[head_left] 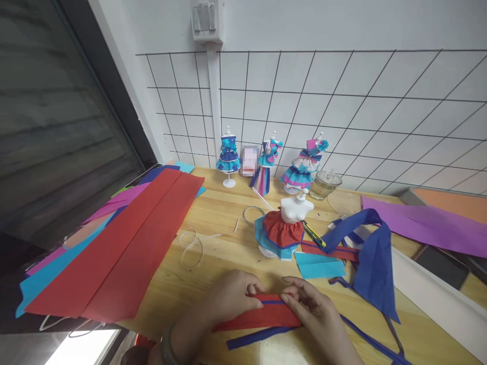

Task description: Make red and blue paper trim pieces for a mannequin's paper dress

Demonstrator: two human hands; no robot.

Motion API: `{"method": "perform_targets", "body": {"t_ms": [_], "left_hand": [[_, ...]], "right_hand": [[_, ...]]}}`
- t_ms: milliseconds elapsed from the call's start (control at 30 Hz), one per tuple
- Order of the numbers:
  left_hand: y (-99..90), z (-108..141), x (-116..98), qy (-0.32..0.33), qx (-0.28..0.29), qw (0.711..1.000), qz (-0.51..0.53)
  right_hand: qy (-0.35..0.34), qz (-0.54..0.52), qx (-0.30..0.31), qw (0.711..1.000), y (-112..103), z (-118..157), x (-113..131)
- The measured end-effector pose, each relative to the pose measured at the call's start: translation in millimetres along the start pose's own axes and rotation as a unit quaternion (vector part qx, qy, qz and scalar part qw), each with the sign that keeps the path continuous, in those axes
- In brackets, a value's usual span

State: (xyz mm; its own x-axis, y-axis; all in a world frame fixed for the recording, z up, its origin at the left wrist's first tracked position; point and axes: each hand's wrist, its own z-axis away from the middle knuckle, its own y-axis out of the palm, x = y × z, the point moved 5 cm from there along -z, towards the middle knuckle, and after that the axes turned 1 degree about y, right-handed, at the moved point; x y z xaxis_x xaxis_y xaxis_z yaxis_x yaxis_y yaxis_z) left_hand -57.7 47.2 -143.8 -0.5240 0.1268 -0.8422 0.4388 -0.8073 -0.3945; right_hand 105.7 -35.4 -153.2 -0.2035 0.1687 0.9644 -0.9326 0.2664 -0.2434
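Note:
At the front of the table, a red strip [266, 317] with a narrow blue band along its upper part is held between both hands. My left hand [241, 296] pinches its left part, the thumb near the blue band. With thumb and fingers, my right hand [312, 304] grips its right end. A loose blue strip [258, 336] lies just below the red piece. Beyond the hands stands a white mini mannequin [297, 209] in a red and light-blue ruffled skirt [283, 230], with a yellow-green cutter [314, 234] beside it.
Long red sheets [125, 248] over coloured sheets cover the left side. Blue pieces [375, 258], a light-blue piece [319, 265] and a purple sheet [422, 223] lie right. Three dressed mannequins [228, 154] and a glass cup [323, 186] stand near the wall. White cord [192, 248] lies left of centre.

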Motion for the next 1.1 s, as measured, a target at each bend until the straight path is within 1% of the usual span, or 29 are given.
{"method": "perform_targets", "body": {"t_ms": [167, 267, 333, 433, 567, 700, 867, 967, 1100], "left_hand": [[-1.4, 0, 10, -0.01, 0.027, 0.999, 0.018], [-3.5, 2, 10, -0.009, 0.043, 0.999, 0.021], [-3.9, 3, 6, 0.005, 0.048, 0.999, 0.011], [-1.4, 2, -1, 0.038, 0.039, 0.999, -0.004], [6.2, 0, -4, 0.052, 0.02, 0.998, 0.013], [7.8, -1, -5, 0.062, -0.002, 0.998, -0.003], [7.1, -1, -7, 0.07, -0.007, 0.997, -0.03], [5.7, 0, -7, 0.075, -0.009, 0.997, -0.023], [0.3, 4, -1, 0.055, 0.008, 0.998, 0.005]], "right_hand": [[0.0, 0.006, 0.002, 1.0, 0, 0, -1], [0.001, 0.016, 0.006, 1.0, 2, 1, -1], [0.002, 0.023, 0.009, 1.0, 3, 1, -1], [-0.009, 0.033, 0.013, 0.999, 4, 0, 1], [-0.029, 0.036, 0.011, 0.999, 6, 1, 5], [-0.019, 0.015, 0.012, 1.0, 9, 2, 9], [-0.006, -0.009, 0.037, 0.999, 18, 1, 10], [0.0, -0.007, 0.023, 1.0, 18, 0, 5], [0.011, -0.02, -0.009, 1.0, 10, -1, -4]]}}
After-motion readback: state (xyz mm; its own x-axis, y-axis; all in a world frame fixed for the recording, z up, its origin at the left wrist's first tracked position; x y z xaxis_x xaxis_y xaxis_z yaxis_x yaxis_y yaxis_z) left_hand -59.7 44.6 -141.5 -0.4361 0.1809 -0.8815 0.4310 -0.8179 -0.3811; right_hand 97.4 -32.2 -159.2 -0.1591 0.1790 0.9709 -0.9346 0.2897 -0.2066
